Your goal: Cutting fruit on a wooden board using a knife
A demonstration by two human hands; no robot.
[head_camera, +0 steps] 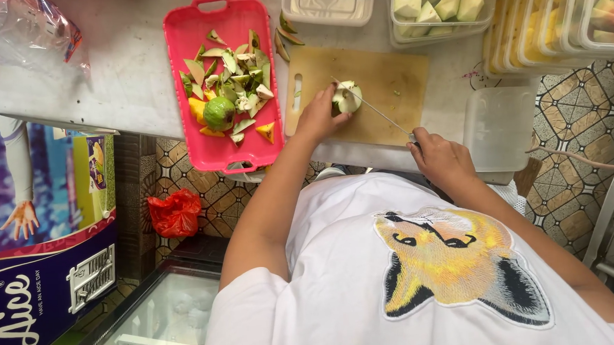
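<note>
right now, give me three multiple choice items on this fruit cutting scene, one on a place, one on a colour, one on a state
1. Where does the cut fruit under the left hand sit?
A. in the tray
B. on the wooden cutting board
C. in a clear tub

2. What colour is the tray of peels?
A. pink-red
B. blue
C. white

3. What is the state of the green fruit in the tray?
A. sliced in wedges
B. whole
C. peeled

Answers:
1 B, the fruit rests on the board with the left hand steadying it.
2 A, the tray's rim and floor are pink-red.
3 B, it is round and uncut among the scraps, while the right hand holds the knife to the other fruit.
</note>
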